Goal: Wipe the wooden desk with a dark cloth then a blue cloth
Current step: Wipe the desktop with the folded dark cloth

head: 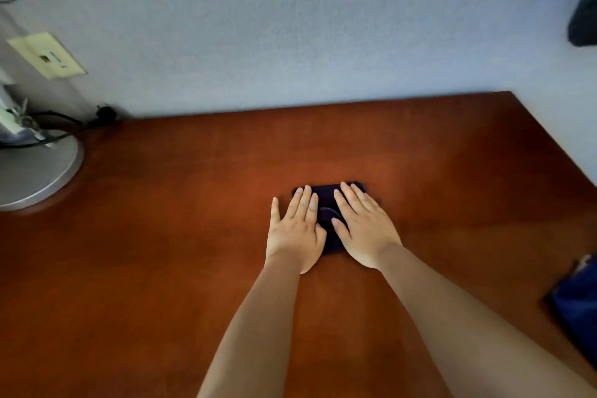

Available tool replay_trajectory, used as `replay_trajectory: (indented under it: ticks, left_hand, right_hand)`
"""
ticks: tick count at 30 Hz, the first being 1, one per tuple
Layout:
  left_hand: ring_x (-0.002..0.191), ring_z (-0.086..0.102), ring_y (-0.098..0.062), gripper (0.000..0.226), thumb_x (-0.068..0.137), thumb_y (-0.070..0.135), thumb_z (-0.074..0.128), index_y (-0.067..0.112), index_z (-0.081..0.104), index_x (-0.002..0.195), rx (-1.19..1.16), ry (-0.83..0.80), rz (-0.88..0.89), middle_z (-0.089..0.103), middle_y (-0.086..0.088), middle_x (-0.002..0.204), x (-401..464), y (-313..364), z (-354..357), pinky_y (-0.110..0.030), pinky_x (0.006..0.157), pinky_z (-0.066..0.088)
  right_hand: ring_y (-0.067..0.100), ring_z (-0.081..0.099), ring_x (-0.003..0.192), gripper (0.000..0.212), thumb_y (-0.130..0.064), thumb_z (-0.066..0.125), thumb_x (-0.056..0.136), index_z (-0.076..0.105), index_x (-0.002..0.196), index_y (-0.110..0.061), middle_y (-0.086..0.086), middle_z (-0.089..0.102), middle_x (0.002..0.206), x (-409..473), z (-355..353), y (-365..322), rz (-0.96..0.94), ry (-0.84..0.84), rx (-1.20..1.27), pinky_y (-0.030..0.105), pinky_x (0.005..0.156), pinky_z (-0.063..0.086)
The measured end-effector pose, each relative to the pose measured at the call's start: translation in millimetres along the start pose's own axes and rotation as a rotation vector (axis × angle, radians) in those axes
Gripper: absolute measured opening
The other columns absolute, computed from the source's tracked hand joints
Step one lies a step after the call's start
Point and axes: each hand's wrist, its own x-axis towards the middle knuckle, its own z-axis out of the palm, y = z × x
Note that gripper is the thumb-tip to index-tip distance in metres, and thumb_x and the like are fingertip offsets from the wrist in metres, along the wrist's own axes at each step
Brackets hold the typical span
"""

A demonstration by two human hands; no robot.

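A small folded dark cloth lies flat near the middle of the reddish wooden desk. My left hand presses flat on the cloth's left part, fingers straight and pointing away from me. My right hand lies flat on its right part, fingers straight too. Most of the cloth is hidden under both palms. A blue cloth sits at the desk's right edge, partly cut off by the frame.
A round grey lamp base with a black cable stands at the desk's far left. The blue-grey wall runs along the desk's back edge, with a beige outlet plate. A dark object hangs at upper right.
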Motion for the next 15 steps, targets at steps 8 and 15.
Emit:
replay_trajectory:
  ticks: [8, 15]
  left_hand:
    - [0.145, -0.022, -0.013, 0.058, 0.102, 0.036, 0.008, 0.016, -0.015, 0.151, -0.013, 0.001, -0.005, -0.022, 0.0, 0.159, -93, 10, 25, -0.05, 0.118, -0.008]
    - [0.145, -0.024, -0.014, 0.075, 0.074, 0.042, -0.025, 0.017, -0.023, 0.146, -0.037, -0.011, 0.013, -0.024, 0.001, 0.158, -157, 34, 44, -0.048, 0.117, -0.013]
  right_hand:
    - [0.015, -0.004, 0.148, 0.087, -0.054, -0.017, 0.078, 0.005, 0.153, -0.016, 0.001, -0.001, 0.161, -87, 17, -37, -0.004, -0.011, 0.019, 0.028, 0.115, -0.006]
    - [0.019, 0.014, 0.147, 0.094, -0.057, -0.028, 0.085, 0.021, 0.151, -0.013, 0.004, 0.014, 0.159, -157, 27, -49, 0.006, -0.01, 0.027, 0.031, 0.114, 0.002]
